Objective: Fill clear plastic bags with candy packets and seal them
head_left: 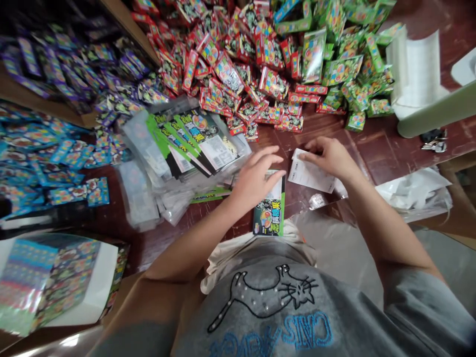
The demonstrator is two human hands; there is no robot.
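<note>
My left hand [256, 176] hovers with its fingers apart over a green and black printed card [268, 218] at the table's front edge. Nothing shows between its fingers. To the right, my right hand [323, 156] pinches the top of a small white printed sheet [310, 174] between thumb and fingers. Left of my hands lies a stack of clear plastic bags [139, 163] with green and black printed cards [201, 136] fanned out on it.
Red packets [230, 74] and green packets [342, 69] cover the back. Purple packets [70, 69] and blue packets [48, 153] lie left. White label sheets [418, 64], a pale green cylinder [439, 111], keys [435, 144] and a white plastic bag [416, 191] are at right.
</note>
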